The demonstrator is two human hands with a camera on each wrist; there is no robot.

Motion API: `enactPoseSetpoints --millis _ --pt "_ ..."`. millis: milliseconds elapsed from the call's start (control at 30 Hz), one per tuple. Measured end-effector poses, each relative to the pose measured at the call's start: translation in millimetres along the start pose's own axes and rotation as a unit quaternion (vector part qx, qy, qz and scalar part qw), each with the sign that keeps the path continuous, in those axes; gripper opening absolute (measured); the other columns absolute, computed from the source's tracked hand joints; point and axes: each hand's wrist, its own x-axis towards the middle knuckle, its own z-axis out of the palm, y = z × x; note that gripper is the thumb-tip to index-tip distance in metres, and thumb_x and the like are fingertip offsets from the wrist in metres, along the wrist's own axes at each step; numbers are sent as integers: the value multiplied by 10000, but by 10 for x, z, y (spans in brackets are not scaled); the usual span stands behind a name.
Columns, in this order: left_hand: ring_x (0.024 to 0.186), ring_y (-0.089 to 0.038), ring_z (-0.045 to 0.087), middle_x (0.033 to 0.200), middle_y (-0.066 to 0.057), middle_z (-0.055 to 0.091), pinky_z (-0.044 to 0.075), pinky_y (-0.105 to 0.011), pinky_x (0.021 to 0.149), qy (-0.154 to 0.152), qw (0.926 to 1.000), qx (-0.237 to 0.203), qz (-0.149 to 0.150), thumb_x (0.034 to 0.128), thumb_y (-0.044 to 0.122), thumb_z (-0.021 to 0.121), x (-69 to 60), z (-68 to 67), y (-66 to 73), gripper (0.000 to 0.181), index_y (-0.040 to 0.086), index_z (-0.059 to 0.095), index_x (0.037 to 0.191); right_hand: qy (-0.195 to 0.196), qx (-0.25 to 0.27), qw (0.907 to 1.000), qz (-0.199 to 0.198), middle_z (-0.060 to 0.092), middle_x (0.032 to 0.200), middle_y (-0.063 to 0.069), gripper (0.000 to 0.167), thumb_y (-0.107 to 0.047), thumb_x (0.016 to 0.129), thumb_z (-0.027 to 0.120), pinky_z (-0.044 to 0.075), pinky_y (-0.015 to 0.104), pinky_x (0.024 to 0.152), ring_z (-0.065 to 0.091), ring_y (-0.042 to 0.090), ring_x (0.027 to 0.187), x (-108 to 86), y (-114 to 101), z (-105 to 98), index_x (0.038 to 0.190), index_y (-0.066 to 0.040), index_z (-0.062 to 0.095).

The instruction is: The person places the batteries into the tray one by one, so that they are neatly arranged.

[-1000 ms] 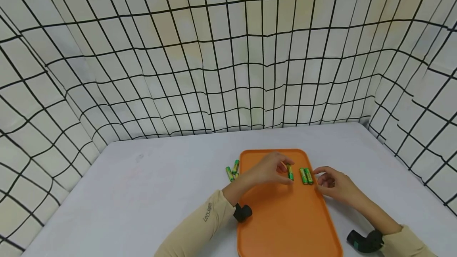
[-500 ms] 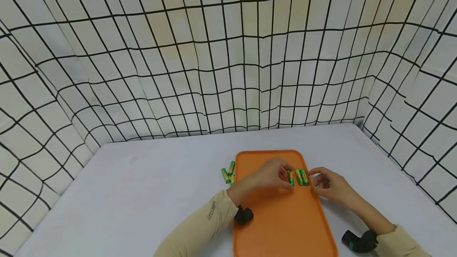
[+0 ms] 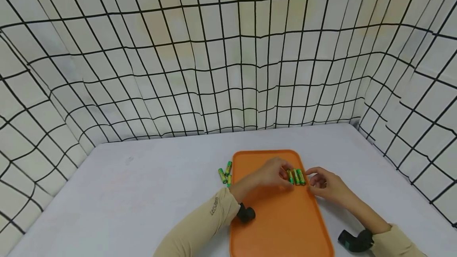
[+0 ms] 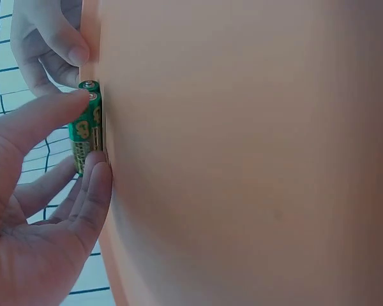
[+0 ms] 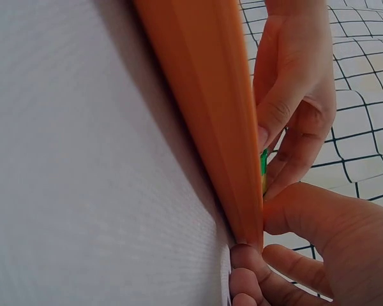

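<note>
My left hand [image 3: 273, 173] pinches a green-and-gold battery [image 4: 96, 124] lengthwise, thumb at one end and fingertips at the other. It stands beside two more batteries [image 3: 299, 177] lying in a row on the orange tray [image 3: 282, 225], near its right edge. In the left wrist view, the held battery partly hides its neighbours. My right hand [image 3: 328, 185] grips the tray's right rim. In the right wrist view, its thumb lies over the rim and curled fingers [image 5: 246, 256] touch the outer wall.
Several loose batteries [image 3: 222, 175] lie on the white table [image 3: 150, 193] left of the tray. A white wall [image 3: 200, 66] with a black grid encloses the back and sides. A dark camera [image 3: 246, 213] sits on the left wrist.
My left hand has brought its battery rightward, up to the two batteries in the row. The right hand stays at the tray's edge. The head view has shifted slightly.
</note>
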Motion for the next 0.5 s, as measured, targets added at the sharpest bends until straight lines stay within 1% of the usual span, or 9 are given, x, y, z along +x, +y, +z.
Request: enactPoseSetpoints --millis 100,267,500 --pt "797 -39 586 1035 -61 585 484 -128 713 -18 9999 -122 -12 784 84 817 23 16 3 483 -26 625 1214 -9 -19 10000 45 594 834 1 357 -38 833 724 449 223 604 498 26 696 6 3 5 1150 46 581" --pt "783 -2 577 1023 -34 602 493 -122 707 -51 9999 -139 2 797 109 813 47 51 5 491 -27 615 1225 -20 -27 9999 140 593 830 13 352 -40 840 713 452 227 607 504 31 691 13 16 6 1154 46 581" --pt "769 -23 571 1051 -66 598 489 -129 692 85 9996 -246 -89 775 81 826 58 82 15 501 -27 608 1214 21 -59 9999 110 588 824 12 344 -48 844 716 446 228 604 500 32 690 18 20 5 1150 40 584"
